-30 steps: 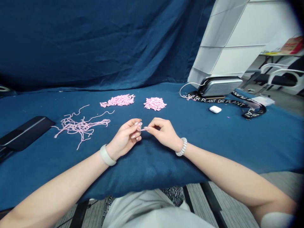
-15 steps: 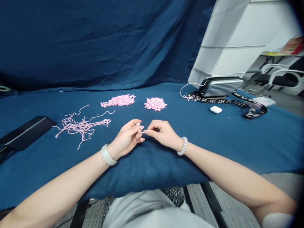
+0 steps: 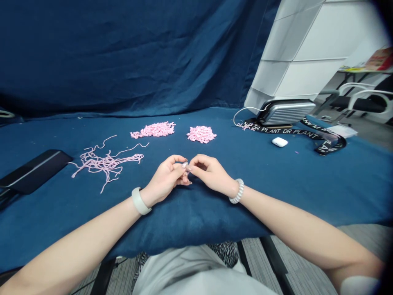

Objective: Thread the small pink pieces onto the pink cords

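Fingertip to fingertip, both hands work over the blue cloth near the table's front. My left hand [image 3: 169, 175] pinches a short bit of pink yarn between thumb and fingers, most of it hidden. From the other side, my right hand [image 3: 211, 172] closes thumb and index finger on the same yarn. Beyond them lie two heaps of small knotted pink yarn pieces, a wider left heap [image 3: 156, 130] and a rounder right heap [image 3: 201, 134]. Left of my left hand is a loose tangle of pale pink yarn strands [image 3: 106, 162].
A dark flat-topped device [image 3: 37, 170] stands at the left edge. Toward the right back are a silver ribbed case [image 3: 287, 112] with a white cable, a black lettered strap [image 3: 291, 131] and a white earbud case [image 3: 279, 141]. A blue curtain [image 3: 138, 57] hangs behind the table.
My hands have drawn closer, the left fingertips shifting slightly right to meet the right ones. The small pink loop that showed between them is now mostly covered.
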The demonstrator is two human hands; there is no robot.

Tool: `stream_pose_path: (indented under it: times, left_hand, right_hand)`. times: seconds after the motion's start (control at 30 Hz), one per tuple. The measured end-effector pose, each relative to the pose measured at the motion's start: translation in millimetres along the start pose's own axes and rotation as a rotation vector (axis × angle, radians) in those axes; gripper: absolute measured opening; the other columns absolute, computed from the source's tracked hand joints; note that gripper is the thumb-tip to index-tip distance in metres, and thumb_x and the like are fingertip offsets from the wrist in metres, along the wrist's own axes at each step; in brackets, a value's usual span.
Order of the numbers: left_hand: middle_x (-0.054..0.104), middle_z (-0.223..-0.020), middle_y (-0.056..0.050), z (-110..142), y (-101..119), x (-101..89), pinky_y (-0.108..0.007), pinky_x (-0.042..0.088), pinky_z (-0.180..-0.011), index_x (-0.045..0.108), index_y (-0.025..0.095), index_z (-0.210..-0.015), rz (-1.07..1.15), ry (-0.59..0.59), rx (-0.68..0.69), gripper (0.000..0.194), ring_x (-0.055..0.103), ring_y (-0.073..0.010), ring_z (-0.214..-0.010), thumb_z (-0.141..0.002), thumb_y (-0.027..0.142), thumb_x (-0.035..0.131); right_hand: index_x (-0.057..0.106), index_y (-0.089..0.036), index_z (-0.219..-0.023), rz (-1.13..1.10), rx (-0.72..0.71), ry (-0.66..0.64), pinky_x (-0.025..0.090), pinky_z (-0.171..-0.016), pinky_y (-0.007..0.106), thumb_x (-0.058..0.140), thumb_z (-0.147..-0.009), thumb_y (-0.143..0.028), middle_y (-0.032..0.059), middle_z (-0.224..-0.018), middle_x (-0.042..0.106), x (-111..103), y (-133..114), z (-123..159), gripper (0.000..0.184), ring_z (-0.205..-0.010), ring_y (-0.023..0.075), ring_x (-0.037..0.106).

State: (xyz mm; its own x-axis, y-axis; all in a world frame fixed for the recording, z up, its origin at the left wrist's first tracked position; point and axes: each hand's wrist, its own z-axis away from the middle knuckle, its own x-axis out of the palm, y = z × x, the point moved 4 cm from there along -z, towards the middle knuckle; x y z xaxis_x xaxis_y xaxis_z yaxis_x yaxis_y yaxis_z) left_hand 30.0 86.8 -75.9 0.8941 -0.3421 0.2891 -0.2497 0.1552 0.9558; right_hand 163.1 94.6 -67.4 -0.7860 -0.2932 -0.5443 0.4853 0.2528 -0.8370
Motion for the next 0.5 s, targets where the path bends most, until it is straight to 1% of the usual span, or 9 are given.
stream_pose_path:
  times: [0.13, 0.23, 0.37, 0.5]
  left_hand:
    - [0.055, -0.063, 0.002, -1.2, -0.4, 0.1, -0.027, 0.052, -0.061, 0.044, 0.016, -0.097, -0.003, 0.006, -0.017, 0.029, 0.053, -0.0072, -0.052, -0.078, 0.027, 0.063]
    - [0.055, -0.066, 0.002, -0.6, 0.6, 1.4, -0.028, 0.051, -0.063, 0.046, 0.015, -0.096, 0.022, -0.015, -0.023, 0.029, 0.054, -0.0079, -0.055, -0.078, 0.029, 0.063]
    - [0.056, -0.072, 0.0, 0.6, 0.6, 1.9, -0.029, 0.051, -0.068, 0.048, 0.015, -0.099, 0.024, -0.066, 0.005, 0.029, 0.056, -0.0091, -0.062, -0.077, 0.025, 0.064]
    - [0.056, -0.072, 0.0, 0.6, -1.3, 0.4, -0.032, 0.051, -0.07, 0.049, 0.016, -0.1, 0.003, -0.066, 0.005, 0.031, 0.056, -0.0098, -0.063, -0.075, 0.023, 0.066]
  right_hand:
    - [0.055, -0.005, -0.081, 0.038, -0.043, 0.043, 0.023, -0.062, -0.003, 0.034, -0.076, -0.058, -0.0001, -0.08, 0.052, -2.9, -1.0, -0.5, 0.057, -0.065, -0.0151, 0.031]
    - [0.054, -0.004, -0.08, 0.041, -0.041, 0.053, 0.022, -0.061, -0.002, 0.034, -0.078, -0.054, -0.0003, -0.079, 0.051, -5.5, -1.5, -1.6, 0.054, -0.064, -0.0149, 0.031]
    - [0.052, -0.005, -0.081, 0.053, -0.01, 0.066, 0.023, -0.061, -0.002, 0.034, -0.079, -0.051, -0.0014, -0.079, 0.051, -7.1, -0.4, -3.0, 0.05, -0.063, -0.0147, 0.032]
    - [0.052, -0.004, -0.079, 0.057, -0.045, 0.083, 0.023, -0.062, -0.002, 0.034, -0.079, -0.049, -0.0012, -0.079, 0.05, -7.4, -1.6, -3.9, 0.048, -0.064, -0.0146, 0.032]
